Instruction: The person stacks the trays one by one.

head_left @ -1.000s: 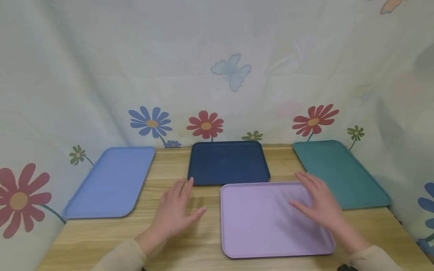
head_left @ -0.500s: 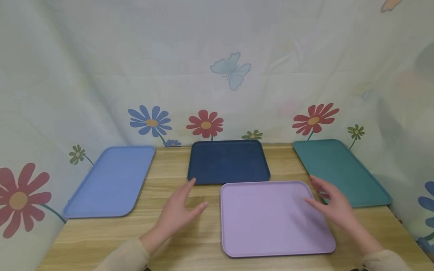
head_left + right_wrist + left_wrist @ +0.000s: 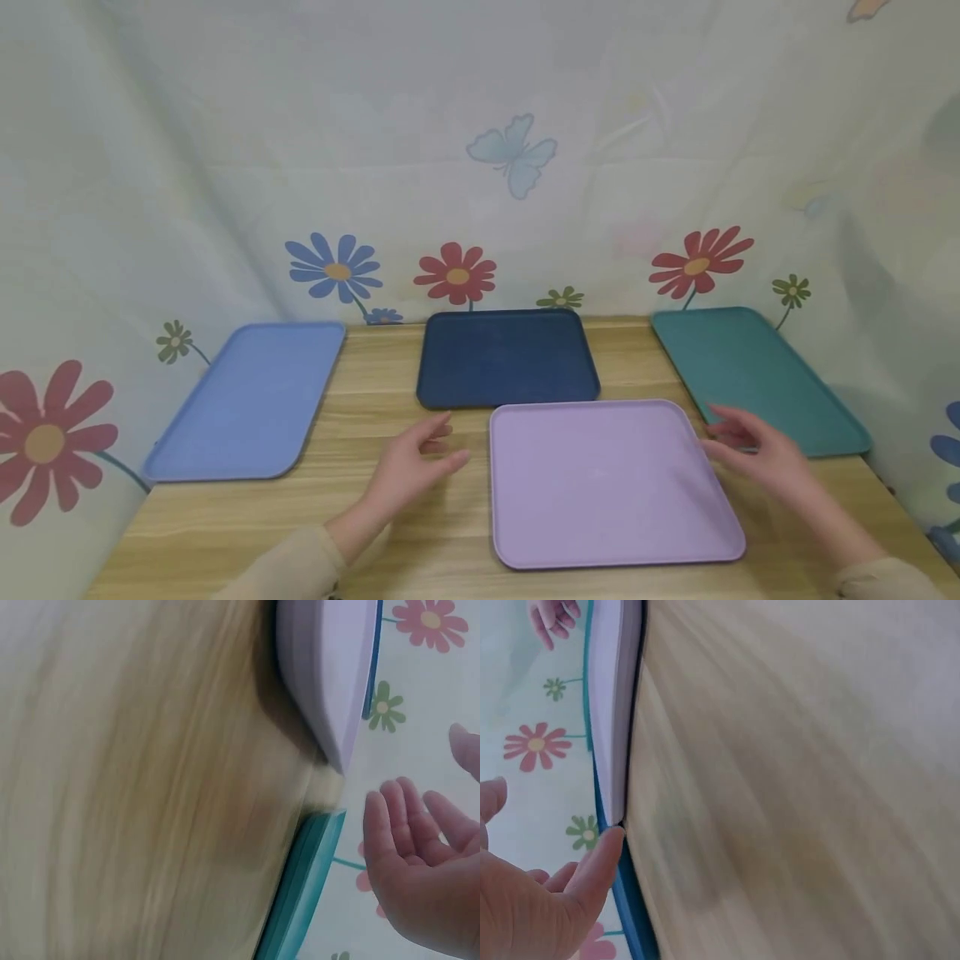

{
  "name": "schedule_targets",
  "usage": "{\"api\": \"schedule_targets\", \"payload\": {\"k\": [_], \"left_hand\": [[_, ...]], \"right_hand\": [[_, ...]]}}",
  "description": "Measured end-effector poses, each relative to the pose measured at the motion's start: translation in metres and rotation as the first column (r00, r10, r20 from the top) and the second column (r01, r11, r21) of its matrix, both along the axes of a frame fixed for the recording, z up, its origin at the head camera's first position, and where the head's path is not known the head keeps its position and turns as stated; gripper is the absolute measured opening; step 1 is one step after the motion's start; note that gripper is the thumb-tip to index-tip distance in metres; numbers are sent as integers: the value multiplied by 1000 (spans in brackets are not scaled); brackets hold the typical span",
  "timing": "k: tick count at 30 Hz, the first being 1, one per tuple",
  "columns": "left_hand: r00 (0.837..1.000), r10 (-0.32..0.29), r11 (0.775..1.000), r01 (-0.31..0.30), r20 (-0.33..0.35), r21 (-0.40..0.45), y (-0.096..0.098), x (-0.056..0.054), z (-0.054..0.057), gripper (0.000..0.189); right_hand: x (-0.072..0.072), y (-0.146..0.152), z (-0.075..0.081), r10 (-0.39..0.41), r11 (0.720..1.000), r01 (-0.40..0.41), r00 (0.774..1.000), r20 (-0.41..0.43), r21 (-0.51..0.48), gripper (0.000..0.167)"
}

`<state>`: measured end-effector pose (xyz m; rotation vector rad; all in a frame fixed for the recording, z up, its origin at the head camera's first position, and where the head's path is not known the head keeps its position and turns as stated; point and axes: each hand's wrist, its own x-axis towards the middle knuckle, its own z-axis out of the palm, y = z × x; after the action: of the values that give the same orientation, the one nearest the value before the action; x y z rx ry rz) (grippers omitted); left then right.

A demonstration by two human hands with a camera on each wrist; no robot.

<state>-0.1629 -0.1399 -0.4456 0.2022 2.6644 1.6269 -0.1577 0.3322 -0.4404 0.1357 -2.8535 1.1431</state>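
Observation:
A lilac tray lies flat on the wooden table at the front, right of centre. To its left hovers my left hand, thumb apart from loosely bent fingers, holding nothing. My right hand is in the air by the tray's right edge, its fingers also loosely bent around nothing. In the right wrist view a gap shows between the right hand and the lilac tray. The left wrist view has the left thumb overlapping the end of the lilac tray; contact cannot be told there.
A dark blue tray lies behind the lilac one. At the left is a light blue tray, at the back right a green tray. The wooden table ends at a flower-printed cloth behind and at both sides.
My right hand has moved right, from over the lilac tray to its right edge. My left hand has shifted slightly right, and the fingers of both hands have bent more. The trays stay put.

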Motion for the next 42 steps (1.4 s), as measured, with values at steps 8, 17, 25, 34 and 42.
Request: {"api": "schedule_targets", "payload": {"k": [8,17,25,34,42], "left_hand": [[971,-100,964,41,216,264,12,7,-10,65],[939,-128,927,0,318,375,23,8,-17,61],[911,-134,905,-47,390,422,28,10,-18,61],[908,-116,904,-71,402,422,32,11,-23,60],[914,-118,916,-51,388,398,40,12,-25,61]], "right_hand": [[1,9,-10,7,996,5,992,126,-94,57],[1,12,-18,51,953,38,958,282,-301,60],[-6,26,-23,162,868,70,896,413,-492,63],[-13,37,-23,265,794,116,818,511,-597,52],[-12,33,-24,248,790,130,827,505,-600,56]]}}
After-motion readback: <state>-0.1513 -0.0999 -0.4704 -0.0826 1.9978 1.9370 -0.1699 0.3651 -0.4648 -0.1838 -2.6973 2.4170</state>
